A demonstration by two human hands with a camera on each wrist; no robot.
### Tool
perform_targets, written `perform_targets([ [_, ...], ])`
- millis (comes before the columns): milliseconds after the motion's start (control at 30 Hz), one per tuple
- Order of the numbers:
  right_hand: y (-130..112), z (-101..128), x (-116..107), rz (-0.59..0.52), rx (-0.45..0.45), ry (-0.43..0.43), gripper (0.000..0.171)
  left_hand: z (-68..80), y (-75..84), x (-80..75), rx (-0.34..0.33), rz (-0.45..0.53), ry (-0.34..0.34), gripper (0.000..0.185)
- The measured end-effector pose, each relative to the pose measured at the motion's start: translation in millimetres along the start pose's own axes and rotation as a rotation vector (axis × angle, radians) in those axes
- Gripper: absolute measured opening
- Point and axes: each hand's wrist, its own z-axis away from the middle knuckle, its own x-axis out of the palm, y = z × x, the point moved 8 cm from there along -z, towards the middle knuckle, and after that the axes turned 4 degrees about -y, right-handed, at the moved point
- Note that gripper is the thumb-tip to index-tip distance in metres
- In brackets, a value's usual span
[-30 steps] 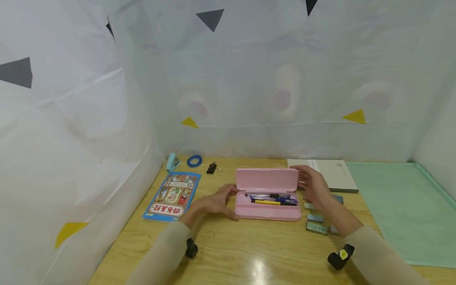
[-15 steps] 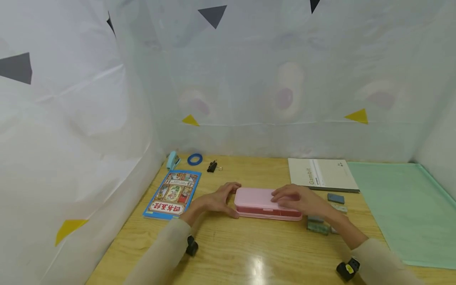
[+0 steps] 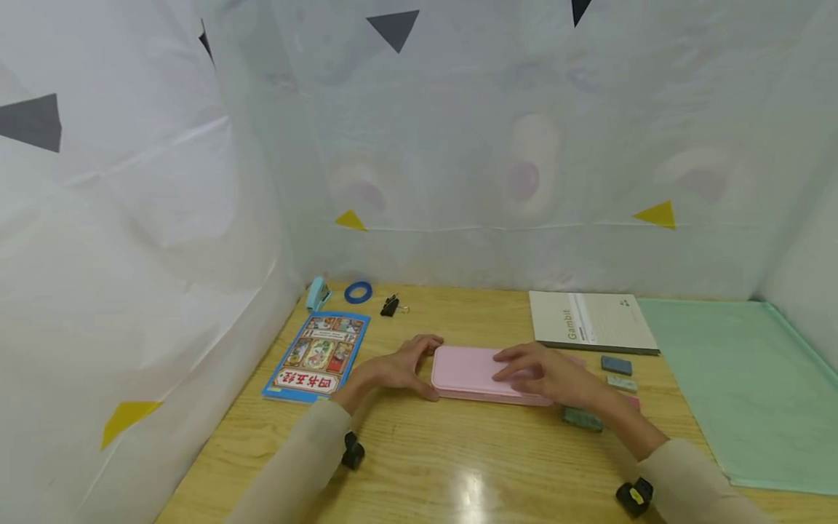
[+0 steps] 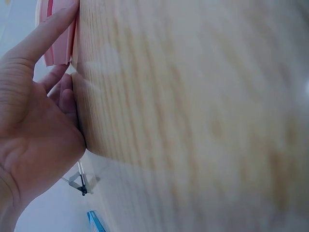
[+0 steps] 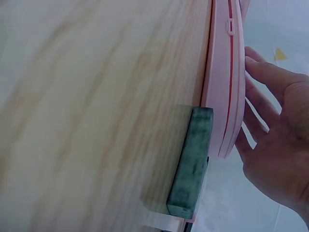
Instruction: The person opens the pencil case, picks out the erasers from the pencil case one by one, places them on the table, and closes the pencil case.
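**Student:** What does the head view show?

**Instructor:** A pink pencil case [image 3: 481,372] lying flat on the wooden table [image 3: 458,466], near the middle, its lid down. The right hand [image 3: 546,375] rests on the lid with fingers straight and slightly spread, pressing rather than gripping. The left hand [image 3: 399,370] braces the case's left end, thumb on the near edge and fingers lightly bent against the far corner.

**Student:** Is the lid fully seated?

**Instructor:** Probably not quite. In the right wrist view a thin red seam [image 5: 231,72] shows between lid and base beside the small clasp [image 5: 230,26], so I judge the closing to be in its last stage.

**Student:** How is this step done well?

**Instructor:** Press straight down over the near, clasp side, not the hinge, while the left hand stops the case sliding leftward. Keep the pressure even along the length so that one end does not spring up.

**Student:** Anything to mind nearby?

**Instructor:** A dark green eraser [image 5: 190,162] lies just beside the case's right end, apparently touching it; two more small blocks [image 3: 618,372] lie further right. A picture book [image 3: 317,356] lies to the left, a grey notebook [image 3: 592,322] far right. The case should not be shoved into them.
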Motion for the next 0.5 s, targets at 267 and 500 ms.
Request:
perform_targets([
  [267,-8.4,-0.8,0.4,0.018,-0.006,0.000,0.022,0.9,3.1,1.0,0.009,-0.001,-0.001,0.099],
  [500,-14.5,-1.3,0.2,0.057,-0.037,-0.004,0.023,1.4,2.5,-0.1,0.005,0.003,0.000,0.099],
])
